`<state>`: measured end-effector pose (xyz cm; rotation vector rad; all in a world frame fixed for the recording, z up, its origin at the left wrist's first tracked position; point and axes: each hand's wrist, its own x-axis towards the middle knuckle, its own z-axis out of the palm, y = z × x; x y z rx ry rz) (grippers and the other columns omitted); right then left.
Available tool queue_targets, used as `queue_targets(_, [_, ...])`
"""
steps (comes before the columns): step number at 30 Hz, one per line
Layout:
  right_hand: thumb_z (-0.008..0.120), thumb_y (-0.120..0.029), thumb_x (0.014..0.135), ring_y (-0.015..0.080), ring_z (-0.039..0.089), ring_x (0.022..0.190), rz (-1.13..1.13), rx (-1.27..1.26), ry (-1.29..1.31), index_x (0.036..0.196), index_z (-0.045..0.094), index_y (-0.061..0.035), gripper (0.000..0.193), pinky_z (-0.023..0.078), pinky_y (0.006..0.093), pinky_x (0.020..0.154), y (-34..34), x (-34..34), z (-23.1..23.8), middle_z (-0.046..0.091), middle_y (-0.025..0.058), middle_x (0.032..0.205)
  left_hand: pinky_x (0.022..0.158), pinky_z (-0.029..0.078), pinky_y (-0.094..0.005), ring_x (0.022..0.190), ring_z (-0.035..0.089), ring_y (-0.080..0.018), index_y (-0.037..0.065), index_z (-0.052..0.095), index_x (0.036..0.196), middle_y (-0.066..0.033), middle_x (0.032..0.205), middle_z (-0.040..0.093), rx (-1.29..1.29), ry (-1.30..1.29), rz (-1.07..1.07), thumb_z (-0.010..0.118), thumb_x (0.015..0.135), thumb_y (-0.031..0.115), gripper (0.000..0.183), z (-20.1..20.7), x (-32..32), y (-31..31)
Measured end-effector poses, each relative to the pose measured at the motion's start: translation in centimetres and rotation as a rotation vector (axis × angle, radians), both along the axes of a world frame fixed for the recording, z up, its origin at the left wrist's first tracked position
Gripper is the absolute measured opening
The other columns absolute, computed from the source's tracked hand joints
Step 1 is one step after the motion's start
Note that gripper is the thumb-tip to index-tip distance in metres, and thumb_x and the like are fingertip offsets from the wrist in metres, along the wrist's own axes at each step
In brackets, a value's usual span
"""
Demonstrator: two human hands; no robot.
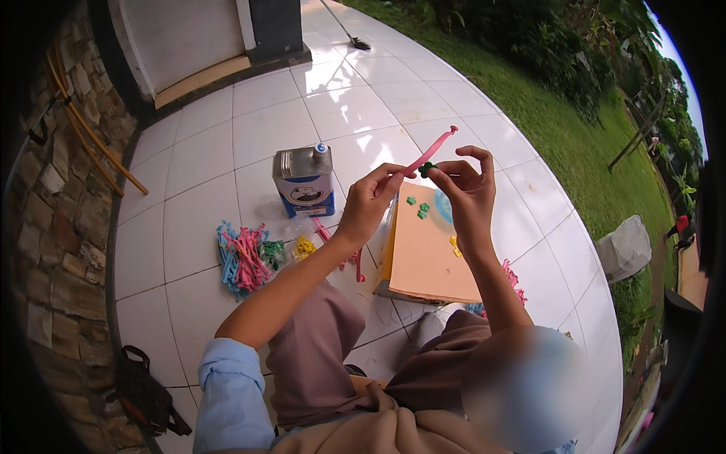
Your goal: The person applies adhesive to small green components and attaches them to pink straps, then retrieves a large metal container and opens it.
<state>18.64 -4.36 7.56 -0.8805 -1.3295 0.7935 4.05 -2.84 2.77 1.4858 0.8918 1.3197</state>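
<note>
My left hand [370,200] pinches a pink plastic strip [432,151] that slants up to the right and ends in a small darker knob. Between the thumb and finger of my right hand [467,193] is a small green flower-shaped piece [427,169], held against the strip's side or very close to it; contact cannot be made out. Both hands are raised above a box with a peach-coloured top [423,257]. On that top lie green flower pieces [423,210], yellow pieces [455,246] and a light blue round dish [443,204], partly hidden by my right hand.
A rectangular metal can [305,185] with a nozzle stands left of the box. Nearer lie bundled blue and pink strips [246,257] and yellow pieces [304,247] in clear plastic. More pink strips [514,281] show right of the box. A black bag [147,390] rests by the stone wall.
</note>
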Motion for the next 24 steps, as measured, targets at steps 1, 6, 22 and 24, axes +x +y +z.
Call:
queue_targets(1, [0.067,-0.001,0.076,0.0124,0.06,0.075,0.03,-0.043,0.038,0.103,0.039,-0.0037,0.04,0.046,0.0223,0.065,-0.1,-0.1,0.1,0.062,0.0087,0.079,0.05,0.027,-0.0195,0.054,0.029,-0.0028,0.005,0.059,0.098,0.007,0.057,0.035,0.077,-0.002,0.051,0.049,0.091,0.022,0.021,0.1,0.2,-0.2])
queue_targets(6, [0.067,-0.002,0.076,0.0131,0.06,0.077,0.058,-0.086,0.057,0.104,0.036,-0.0039,0.042,0.047,0.0229,0.068,0.2,-0.2,-0.3,0.062,0.0091,0.079,0.047,0.026,-0.0205,0.054,0.032,-0.0016,0.003,0.062,0.095,0.006,0.056,0.038,0.056,0.058,0.141,0.052,0.089,0.019,0.019,1.0,0.9,-1.1])
queue_targets(22, [0.067,-0.001,0.076,0.0081,0.055,0.073,-0.008,-0.1,0.267,0.104,0.036,-0.005,0.042,0.041,0.0195,0.065,0.3,-1.9,-1.2,0.059,0.0056,0.08,0.046,0.023,-0.0196,0.055,0.03,0.0002,0.002,0.062,0.101,0.0088,0.06,0.041,0.068,-0.031,0.202,0.053,0.09,0.021,0.023,0.9,1.8,-1.5])
queue_targets(24, [0.067,-0.002,0.077,0.0079,0.054,0.074,0.004,-0.084,0.284,0.104,0.036,-0.005,0.041,0.041,0.0194,0.065,0.2,-2.0,-1.2,0.058,0.0055,0.08,0.046,0.023,-0.0195,0.055,0.031,0.0003,0.002,0.062,0.101,0.0085,0.061,0.042,0.072,-0.035,0.206,0.053,0.09,0.02,0.023,0.8,1.8,-1.4])
